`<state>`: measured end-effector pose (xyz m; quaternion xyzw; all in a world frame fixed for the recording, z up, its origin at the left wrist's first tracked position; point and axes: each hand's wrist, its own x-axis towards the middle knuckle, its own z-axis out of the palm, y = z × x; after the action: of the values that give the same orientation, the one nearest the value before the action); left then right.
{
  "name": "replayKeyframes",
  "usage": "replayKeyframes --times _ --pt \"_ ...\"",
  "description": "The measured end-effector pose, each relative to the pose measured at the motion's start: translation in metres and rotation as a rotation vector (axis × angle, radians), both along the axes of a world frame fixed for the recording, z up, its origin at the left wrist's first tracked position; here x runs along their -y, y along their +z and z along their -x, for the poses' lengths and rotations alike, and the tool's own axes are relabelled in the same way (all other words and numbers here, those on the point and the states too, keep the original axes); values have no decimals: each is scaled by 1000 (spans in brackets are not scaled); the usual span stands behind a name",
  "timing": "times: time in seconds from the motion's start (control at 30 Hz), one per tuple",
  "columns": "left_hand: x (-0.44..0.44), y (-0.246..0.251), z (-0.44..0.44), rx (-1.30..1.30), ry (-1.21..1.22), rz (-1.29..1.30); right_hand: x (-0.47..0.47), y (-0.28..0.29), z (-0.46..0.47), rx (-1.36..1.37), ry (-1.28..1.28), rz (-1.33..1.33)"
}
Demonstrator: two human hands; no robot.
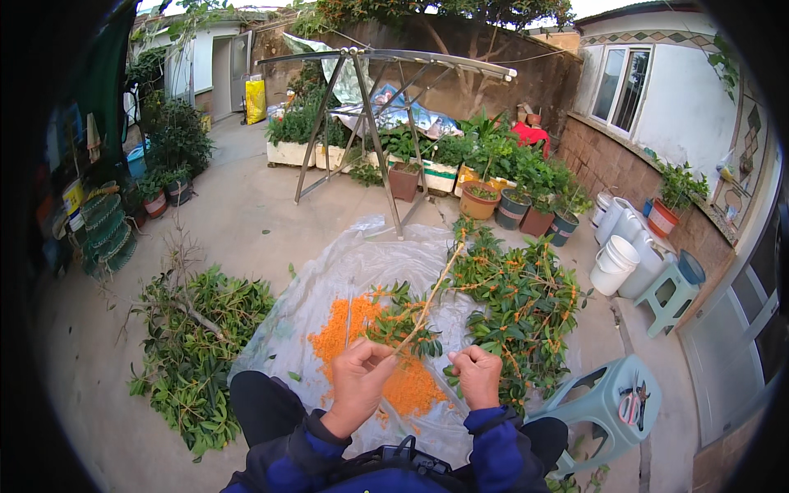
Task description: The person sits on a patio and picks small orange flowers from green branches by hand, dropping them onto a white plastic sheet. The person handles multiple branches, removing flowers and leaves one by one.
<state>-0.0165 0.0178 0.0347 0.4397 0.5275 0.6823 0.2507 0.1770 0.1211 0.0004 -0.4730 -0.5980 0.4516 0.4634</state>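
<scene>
My left hand (362, 383) pinches the near end of a long thin branch (429, 296), which slants up and away to the right, with leaves and orange flowers about it. My right hand (478, 374) is to the right with its fingers curled; whether something small is between them cannot be told. Beneath both hands lies a clear plastic sheet (296, 326) with a heap of loose orange blossoms (410, 389) on it. Leafy branches with orange flower clusters (524, 302) are piled at the right of the sheet.
Green leafy cuttings (191, 351) lie at the left. A pale blue plastic stool (595, 400) at the right holds scissors (630, 407). A metal frame (370, 117) stands beyond the sheet, before potted plants (479, 200). White buckets (614, 262) and a green stool (666, 302) are farther right.
</scene>
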Motion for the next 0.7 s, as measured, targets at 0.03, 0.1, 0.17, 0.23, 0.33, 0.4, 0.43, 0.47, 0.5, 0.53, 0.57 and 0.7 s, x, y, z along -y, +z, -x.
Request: replayKeyframes --times 0.03,0.1,0.17,0.23,0.33,0.4,0.43,0.47,0.5,0.53,0.57,0.7 --pt "0 1 0 -51 14 -13 4 7 2 -64 -2 -9" --pt "1 1 -1 -154 40 -38 14 19 10 -194 -10 -28" --pt "1 5 -2 -326 85 -67 21 34 12 -221 22 -49" --pt "-1 7 -3 -416 102 -81 25 43 15 -249 51 -63" --pt "-2 4 -1 -217 25 -22 27 46 19 -265 95 -58" --pt "-3 -7 9 201 -116 75 25 42 23 -246 121 -36" --pt "-3 -9 15 303 -170 135 26 37 24 -187 108 -34" --pt "-5 -8 19 406 -215 191 25 30 17 -129 104 -33" --pt "-4 -9 24 507 -246 241 24 22 14 -78 114 -32" --pt "-5 -17 28 620 -322 281 24 14 10 -50 129 -9" --pt "-9 -27 30 735 -402 313 24 6 4 -20 143 12" --pt "0 -34 50 656 -363 287 29 -30 -8 103 179 145"
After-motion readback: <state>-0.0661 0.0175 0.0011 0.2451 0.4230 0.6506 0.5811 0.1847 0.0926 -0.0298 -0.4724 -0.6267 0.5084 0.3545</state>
